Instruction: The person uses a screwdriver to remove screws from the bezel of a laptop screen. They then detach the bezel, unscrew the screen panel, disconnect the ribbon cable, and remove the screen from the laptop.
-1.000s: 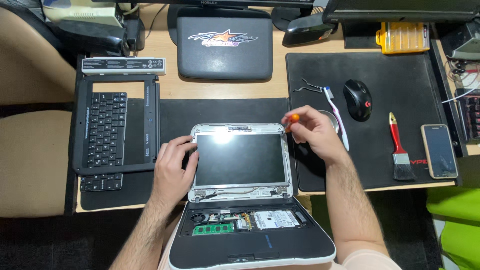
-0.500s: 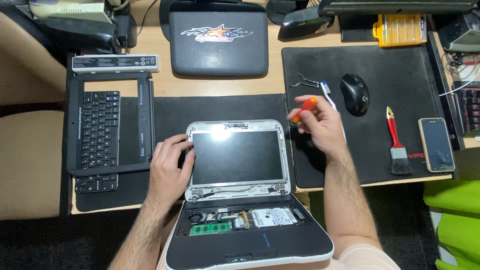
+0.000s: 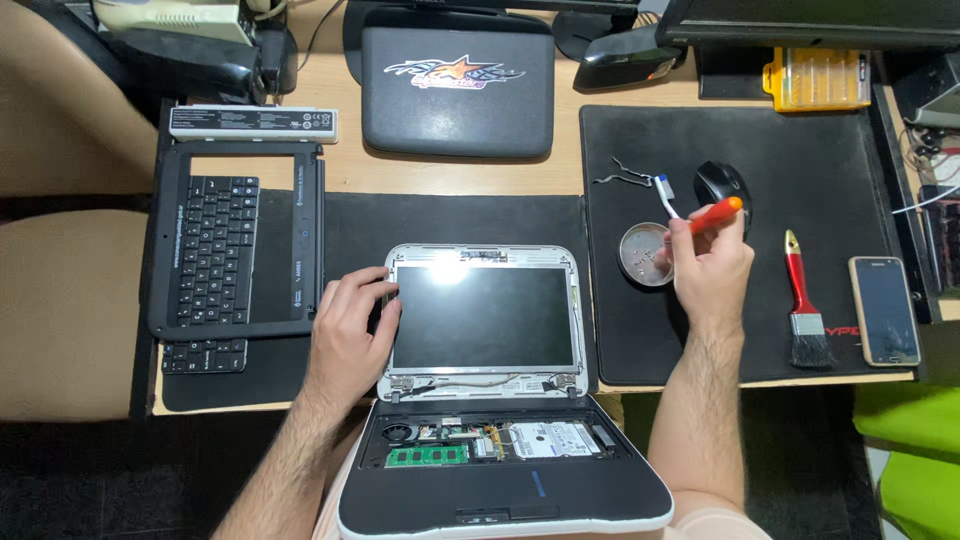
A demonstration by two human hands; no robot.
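A small white laptop (image 3: 480, 400) lies opened flat in front of me, its bezel off the screen (image 3: 480, 315) and its base uncovered, showing a green memory stick and a drive. My left hand (image 3: 350, 330) rests on the screen's left edge. My right hand (image 3: 712, 268) is over the black mat (image 3: 800, 180), gripping an orange-handled screwdriver (image 3: 718, 213) beside a small round metal dish (image 3: 645, 255).
A removed keyboard and black frame (image 3: 235, 255) lie at left, a long battery (image 3: 252, 123) above them. A closed dark laptop (image 3: 457, 90) sits at the back. The mat also holds a toothbrush (image 3: 665, 195), mouse (image 3: 722, 185), red brush (image 3: 803, 305) and phone (image 3: 884, 310). A yellow parts box (image 3: 818, 80) is behind.
My right hand has left the screen's top right corner and moved right with the screwdriver, stopping over the mat by the metal dish. The left hand stays on the screen's edge.
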